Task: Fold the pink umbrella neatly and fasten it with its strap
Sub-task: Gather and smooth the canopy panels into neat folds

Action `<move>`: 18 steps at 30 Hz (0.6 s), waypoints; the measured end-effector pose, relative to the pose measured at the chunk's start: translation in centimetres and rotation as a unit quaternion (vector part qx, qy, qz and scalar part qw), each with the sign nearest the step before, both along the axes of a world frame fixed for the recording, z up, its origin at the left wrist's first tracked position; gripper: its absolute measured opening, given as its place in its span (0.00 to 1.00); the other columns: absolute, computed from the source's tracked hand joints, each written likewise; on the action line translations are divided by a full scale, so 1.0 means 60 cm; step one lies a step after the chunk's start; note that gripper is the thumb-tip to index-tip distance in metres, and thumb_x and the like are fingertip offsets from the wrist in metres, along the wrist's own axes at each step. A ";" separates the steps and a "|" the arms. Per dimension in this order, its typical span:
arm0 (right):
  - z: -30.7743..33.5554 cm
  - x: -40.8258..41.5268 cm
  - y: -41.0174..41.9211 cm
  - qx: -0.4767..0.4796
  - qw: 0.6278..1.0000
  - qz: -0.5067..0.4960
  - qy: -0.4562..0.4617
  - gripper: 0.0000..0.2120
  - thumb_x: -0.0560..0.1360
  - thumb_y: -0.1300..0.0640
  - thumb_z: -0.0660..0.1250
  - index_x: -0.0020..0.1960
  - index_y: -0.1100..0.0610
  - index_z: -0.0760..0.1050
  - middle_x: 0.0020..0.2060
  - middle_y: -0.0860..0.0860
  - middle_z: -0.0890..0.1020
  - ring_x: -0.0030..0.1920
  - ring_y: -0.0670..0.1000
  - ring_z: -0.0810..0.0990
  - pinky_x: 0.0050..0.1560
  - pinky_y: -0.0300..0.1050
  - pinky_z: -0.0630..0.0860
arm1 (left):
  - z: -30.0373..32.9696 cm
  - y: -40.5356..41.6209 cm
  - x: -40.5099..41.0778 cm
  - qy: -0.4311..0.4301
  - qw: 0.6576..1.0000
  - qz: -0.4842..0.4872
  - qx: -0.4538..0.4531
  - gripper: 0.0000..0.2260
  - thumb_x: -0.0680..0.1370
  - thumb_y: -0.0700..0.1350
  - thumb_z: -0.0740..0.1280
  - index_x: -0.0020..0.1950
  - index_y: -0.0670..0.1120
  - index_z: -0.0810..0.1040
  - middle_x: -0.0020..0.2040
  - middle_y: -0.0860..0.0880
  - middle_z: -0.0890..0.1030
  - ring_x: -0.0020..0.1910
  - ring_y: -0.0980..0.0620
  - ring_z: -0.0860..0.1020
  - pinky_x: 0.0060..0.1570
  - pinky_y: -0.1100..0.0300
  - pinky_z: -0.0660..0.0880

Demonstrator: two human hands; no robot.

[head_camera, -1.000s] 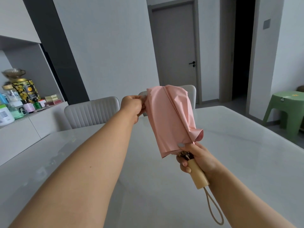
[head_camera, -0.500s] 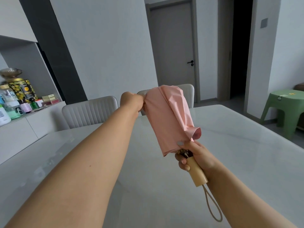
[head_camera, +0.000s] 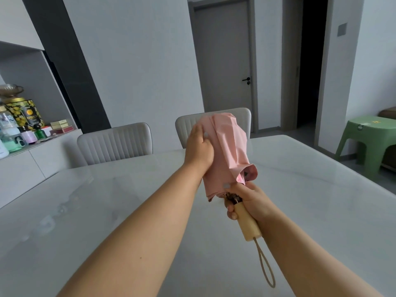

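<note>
I hold the collapsed pink umbrella (head_camera: 230, 151) up over the table, its tip pointing away from me. My right hand (head_camera: 246, 199) grips the top of the pale wooden handle (head_camera: 248, 225), thumb pressing the canopy's lower edge. A beige cord loop (head_camera: 266, 266) hangs from the handle's end. My left hand (head_camera: 199, 150) wraps round the left side of the bunched canopy near its upper half. The fabric is loose and creased, with one fold gaping open at the lower right. The strap is not visible.
A glossy white marble table (head_camera: 310, 211) lies below my arms. Two grey padded chairs (head_camera: 115, 142) stand at its far side. A sideboard with bottles and tins (head_camera: 19, 127) is at the left, a green plastic stool (head_camera: 366, 136) at the right.
My left hand has left the canopy's top corner, which it was pinching, and now clasps the fabric lower down. The canopy is more bundled. My right hand keeps its hold.
</note>
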State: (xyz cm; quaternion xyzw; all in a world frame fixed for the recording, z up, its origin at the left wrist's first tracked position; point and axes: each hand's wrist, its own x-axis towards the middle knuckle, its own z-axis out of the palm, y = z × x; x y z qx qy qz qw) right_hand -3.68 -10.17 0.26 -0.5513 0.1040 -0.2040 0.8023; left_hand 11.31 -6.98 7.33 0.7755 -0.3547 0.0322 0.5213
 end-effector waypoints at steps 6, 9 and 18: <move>0.004 -0.004 -0.002 -0.041 0.998 0.040 0.008 0.10 0.66 0.58 0.67 0.40 0.65 0.74 0.30 0.56 0.77 0.23 0.50 0.72 0.22 0.40 0.69 | -0.023 0.006 -0.008 0.215 0.969 -0.004 -0.119 0.34 0.76 0.64 0.53 0.79 0.56 0.46 0.73 0.47 0.66 0.69 0.42 0.70 0.66 0.44 0.69; 0.010 -0.011 -0.006 -0.055 0.997 0.053 -0.003 0.09 0.67 0.58 0.67 0.40 0.64 0.75 0.28 0.53 0.78 0.24 0.50 0.72 0.23 0.41 0.69 | -0.034 0.016 -0.006 0.377 0.899 -0.114 -0.194 0.31 0.77 0.65 0.59 0.76 0.50 0.62 0.64 0.46 0.78 0.60 0.44 0.79 0.55 0.49 0.77; 0.011 -0.006 -0.014 -0.020 0.998 0.065 -0.011 0.26 0.63 0.58 0.72 0.60 0.64 0.74 0.46 0.61 0.82 0.51 0.59 0.83 0.54 0.64 0.79 | -0.031 0.011 -0.005 0.404 0.866 -0.161 -0.247 0.25 0.75 0.64 0.63 0.63 0.48 0.76 0.57 0.42 0.83 0.56 0.41 0.81 0.60 0.41 0.76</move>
